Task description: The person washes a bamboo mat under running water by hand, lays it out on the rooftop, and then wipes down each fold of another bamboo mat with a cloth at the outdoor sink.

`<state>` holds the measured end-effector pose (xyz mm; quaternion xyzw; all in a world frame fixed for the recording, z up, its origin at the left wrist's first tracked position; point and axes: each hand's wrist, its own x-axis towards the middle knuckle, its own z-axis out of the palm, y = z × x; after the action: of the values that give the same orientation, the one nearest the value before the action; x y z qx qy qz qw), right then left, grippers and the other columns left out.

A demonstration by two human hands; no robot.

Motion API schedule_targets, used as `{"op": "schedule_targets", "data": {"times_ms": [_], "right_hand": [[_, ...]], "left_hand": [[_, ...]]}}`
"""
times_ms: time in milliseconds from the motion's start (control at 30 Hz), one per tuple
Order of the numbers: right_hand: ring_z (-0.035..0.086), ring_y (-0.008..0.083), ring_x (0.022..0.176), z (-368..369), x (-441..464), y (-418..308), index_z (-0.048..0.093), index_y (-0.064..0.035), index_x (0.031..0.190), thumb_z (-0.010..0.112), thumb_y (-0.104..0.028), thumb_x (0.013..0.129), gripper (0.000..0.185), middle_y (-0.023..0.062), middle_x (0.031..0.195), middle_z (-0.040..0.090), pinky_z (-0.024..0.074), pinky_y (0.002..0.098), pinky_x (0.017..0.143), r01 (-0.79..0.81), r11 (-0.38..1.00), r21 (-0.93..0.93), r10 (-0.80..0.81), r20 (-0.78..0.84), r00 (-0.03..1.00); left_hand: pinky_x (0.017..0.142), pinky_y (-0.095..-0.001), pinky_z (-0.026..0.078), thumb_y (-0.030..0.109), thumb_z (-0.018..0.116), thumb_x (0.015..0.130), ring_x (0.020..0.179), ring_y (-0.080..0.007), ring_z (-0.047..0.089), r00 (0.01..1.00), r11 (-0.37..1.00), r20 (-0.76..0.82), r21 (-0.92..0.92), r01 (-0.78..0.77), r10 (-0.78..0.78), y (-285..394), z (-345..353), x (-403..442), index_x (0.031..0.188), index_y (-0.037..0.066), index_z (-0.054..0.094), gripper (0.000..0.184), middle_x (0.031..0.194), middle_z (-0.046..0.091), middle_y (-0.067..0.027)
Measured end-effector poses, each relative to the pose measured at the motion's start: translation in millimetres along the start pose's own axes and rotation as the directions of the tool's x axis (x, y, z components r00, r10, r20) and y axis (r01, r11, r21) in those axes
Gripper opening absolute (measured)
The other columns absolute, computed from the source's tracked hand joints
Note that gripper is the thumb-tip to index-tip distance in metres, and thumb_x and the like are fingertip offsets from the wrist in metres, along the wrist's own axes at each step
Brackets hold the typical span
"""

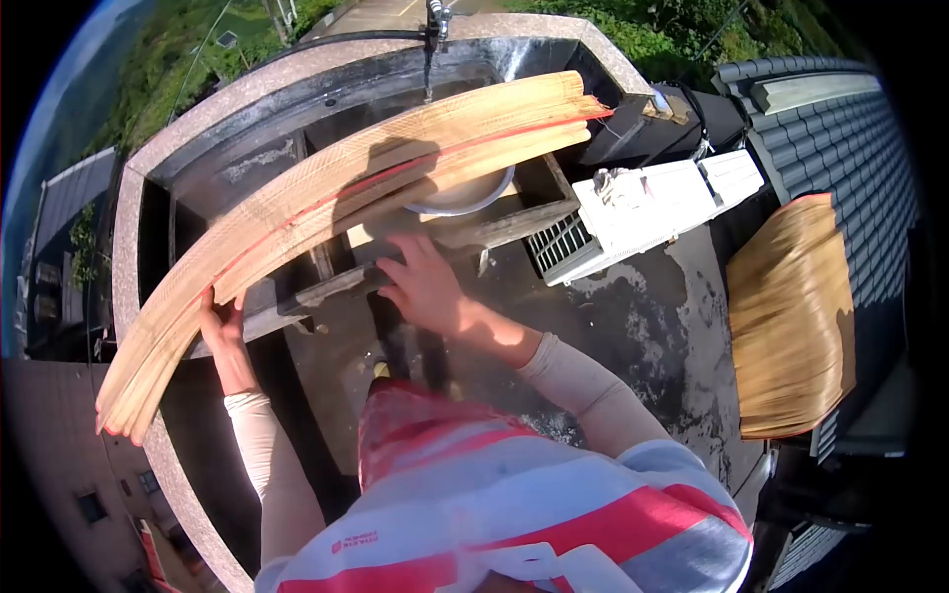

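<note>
A long, pale yellow woven mat (287,212), folded into a thick bundle with red edging, spans the concrete basin at a slant. At its near edge, toward the left end, my left hand (227,331) grips the bundle; some of its fingers are hidden by the mat. My right hand (427,287) is open with fingers apart, just below the middle of the mat, and holds nothing. A shadow falls across the mat's middle. Partly covered by the mat, a pale round bowl (465,198) sits in the basin.
The basin's stone rim (138,232) curves around the left and far sides, with a tap (438,22) at the far edge. White panels (652,212) lie to the right. Another yellow mat (794,316) hangs beside a grey tiled roof (840,138). The concrete floor (643,346) looks wet.
</note>
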<state>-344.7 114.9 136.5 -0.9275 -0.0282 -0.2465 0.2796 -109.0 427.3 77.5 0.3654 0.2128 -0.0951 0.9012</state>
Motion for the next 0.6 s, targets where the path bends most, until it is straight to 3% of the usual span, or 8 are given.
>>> {"op": "schedule_targets", "data": {"times_ms": [100,133,167,233,333,433,500,600], "right_hand": [[0.047,0.0327,0.108,31,-6,51,0.065,-0.0066,0.101,0.072,-0.025,0.073,0.034,0.0146,0.114,0.052,0.0452,0.0423,0.088,-0.128,0.991,-0.033,0.132,0.212,0.968],[0.048,0.0324,0.106,39,-3,67,0.065,-0.0079,0.1,0.072,-0.026,0.073,0.033,0.0132,0.113,0.053,0.0458,0.042,0.087,-0.133,0.989,-0.061,0.144,0.248,0.958],[0.049,0.032,0.105,46,-3,82,0.066,-0.0092,0.099,0.072,-0.028,0.073,0.032,0.0118,0.112,0.054,0.0464,0.0418,0.086,-0.141,0.986,-0.092,0.162,0.283,0.945],[0.05,0.0316,0.103,58,-3,113,0.066,-0.011,0.098,0.071,-0.03,0.074,0.031,0.01,0.111,0.054,0.0471,0.0412,0.084,-0.174,0.975,-0.138,0.21,0.323,0.923],[0.051,0.0305,0.102,54,19,161,0.067,-0.0121,0.099,0.071,-0.03,0.074,0.031,0.01,0.114,0.055,0.0477,0.0399,0.084,-0.265,0.947,-0.179,0.313,0.347,0.884],[0.051,0.0294,0.103,39,61,222,0.067,-0.013,0.102,0.071,-0.027,0.073,0.032,0.0093,0.12,0.054,0.0474,0.0385,0.085,-0.203,0.958,-0.202,0.21,0.017,0.977],[0.051,0.028,0.104,24,99,268,0.067,-0.0147,0.106,0.071,-0.026,0.073,0.034,0.0075,0.125,0.053,0.0468,0.0374,0.087,-0.299,0.899,-0.319,0.305,-0.032,0.952],[0.049,0.0264,0.11,4,142,336,0.062,-0.0197,0.118,0.071,-0.028,0.074,0.045,0.0064,0.129,0.05,0.0437,0.0382,0.091,-0.319,0.784,-0.532,0.372,-0.008,0.928]], "left_hand": [[0.097,-0.0568,0.04,0.027,0.064,0.088,0.118,-0.0367,0.049,0.981,0.976,-0.115,0.135,0.173,-0.158,-18,-14,54,0.126,0.004,0.049,0.047,0.127,0.053,-0.0155],[0.097,-0.0563,0.039,0.039,0.072,0.08,0.116,-0.0363,0.049,0.899,0.907,-0.118,-0.061,0.417,-0.422,-19,-11,57,0.136,0.003,0.037,0.075,0.134,0.045,-0.0184],[0.099,-0.0546,0.036,0.048,0.074,0.075,0.117,-0.0345,0.048,0.909,0.925,-0.277,0.132,0.356,-0.31,-28,-10,58,0.142,-0.001,0.024,0.097,0.137,0.039,-0.0214],[0.093,-0.0488,0.042,0.053,0.073,0.075,0.112,-0.0329,0.052,0.99,0.768,-0.13,0.627,0.129,-0.059,-52,11,24,0.143,-0.005,0.019,0.104,0.132,0.044,-0.0206],[0.066,-0.0305,0.048,0.046,0.073,0.078,0.083,-0.0172,0.059,0.991,0.31,0.009,0.949,-0.049,0.13,-100,47,22,0.138,-0.003,0.036,0.085,0.103,0.062,-0.0119],[0.066,-0.0311,0.048,0.03,0.07,0.082,0.082,-0.0169,0.061,0.958,0.099,0.257,0.964,-0.246,-0.126,-143,118,25,0.107,-0.002,0.064,0.041,0.092,0.065,-0.0132],[0.07,-0.0342,0.05,0.023,0.071,0.079,0.082,-0.0236,0.062,0.767,-0.068,0.607,0.773,-0.63,-0.207,-177,186,25,0.104,0.003,0.066,0.033,0.09,0.063,-0.0155],[0.084,-0.0436,0.046,0.025,0.071,0.075,0.1,-0.0353,0.055,0.533,-0.086,0.825,0.527,-0.846,-0.189,-265,239,65,0.113,0.011,0.063,0.042,0.111,0.056,-0.0168]]}}
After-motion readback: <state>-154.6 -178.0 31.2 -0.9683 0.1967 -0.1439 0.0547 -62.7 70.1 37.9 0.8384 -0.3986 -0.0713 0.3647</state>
